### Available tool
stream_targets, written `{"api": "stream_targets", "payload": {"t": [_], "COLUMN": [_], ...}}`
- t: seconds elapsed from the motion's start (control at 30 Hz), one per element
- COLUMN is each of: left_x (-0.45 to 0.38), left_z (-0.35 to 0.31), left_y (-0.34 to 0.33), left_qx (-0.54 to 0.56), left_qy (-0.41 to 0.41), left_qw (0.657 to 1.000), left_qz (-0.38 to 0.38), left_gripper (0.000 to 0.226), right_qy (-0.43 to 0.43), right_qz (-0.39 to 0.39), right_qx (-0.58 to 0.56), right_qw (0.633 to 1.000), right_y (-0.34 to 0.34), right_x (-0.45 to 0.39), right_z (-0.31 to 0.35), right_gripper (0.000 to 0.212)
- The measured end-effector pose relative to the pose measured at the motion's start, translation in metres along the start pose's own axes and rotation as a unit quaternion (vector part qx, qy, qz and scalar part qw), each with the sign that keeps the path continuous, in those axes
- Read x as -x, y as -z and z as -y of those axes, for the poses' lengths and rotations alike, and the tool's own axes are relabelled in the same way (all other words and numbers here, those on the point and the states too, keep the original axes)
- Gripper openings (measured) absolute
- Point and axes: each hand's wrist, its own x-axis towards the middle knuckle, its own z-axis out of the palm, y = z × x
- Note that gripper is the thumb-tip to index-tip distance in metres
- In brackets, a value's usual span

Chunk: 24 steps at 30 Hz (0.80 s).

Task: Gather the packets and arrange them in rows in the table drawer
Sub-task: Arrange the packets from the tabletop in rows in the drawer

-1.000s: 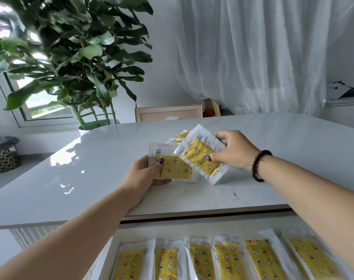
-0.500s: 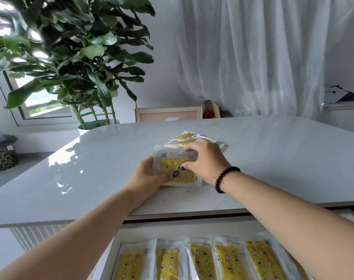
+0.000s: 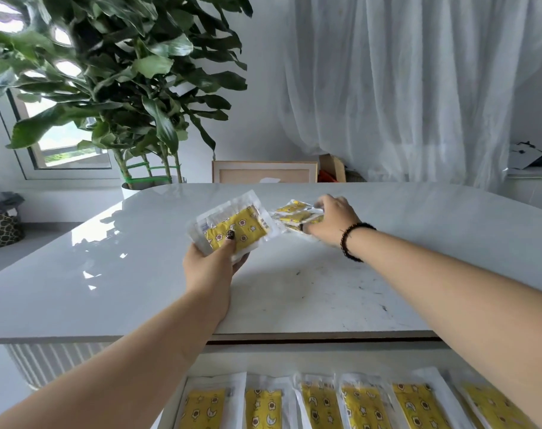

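Observation:
My left hand (image 3: 212,267) grips a small stack of clear packets with yellow patterned contents (image 3: 232,229), lifted a little above the white table (image 3: 310,292), thumb on top. Farther back, my right hand (image 3: 333,222), with a black bead bracelet on the wrist, reaches over a loose pile of the same packets (image 3: 293,213) lying on the table; its fingers curl over them. Below the table's front edge the open drawer (image 3: 325,357) holds a row of several packets (image 3: 322,404) side by side.
A large potted plant (image 3: 118,88) stands at the table's far left. A framed board (image 3: 263,171) leans behind the table, with white curtains (image 3: 402,88) beyond. A patterned basket (image 3: 2,224) sits on the floor at far left.
My left hand lifted the gathered stack off the table and tilted it. My right hand left that stack and moved back and right onto the loose pile.

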Motion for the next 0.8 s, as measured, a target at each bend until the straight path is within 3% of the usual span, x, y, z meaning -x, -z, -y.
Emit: {"api": "stream_targets", "payload": {"t": [0.13,0.3,0.37,0.47,0.8], "left_x": [0.0,0.0,-0.001,0.0,0.008], "left_z": [0.003,0.004,0.004,0.003,-0.003], "left_y": [0.0,0.0,0.001,0.001,0.0], "left_qx": [0.003,0.007,0.005,-0.006,-0.068], "left_qy": [-0.002,0.012,0.016,0.021,0.007], "left_qw": [1.0,1.0,1.0,1.0,0.998], "left_qz": [-0.009,0.017,0.019,0.023,-0.004], "left_gripper": [0.028,0.026,0.025,0.026,0.023], "right_qy": [-0.002,0.014,0.029,0.048,0.074], "right_qz": [0.087,0.206,0.233,0.216,0.22], "right_qx": [0.102,0.186,0.23,0.25,0.24], "right_qw": [0.991,0.961,0.945,0.943,0.943], "right_y": [-0.015,-0.041,-0.046,-0.05,-0.007], "right_x": [-0.039,-0.078,-0.077,-0.066,0.033], "right_z": [0.017,0.027,0.026,0.018,0.006], "right_gripper": [0.076,0.071,0.081,0.095,0.058]}}
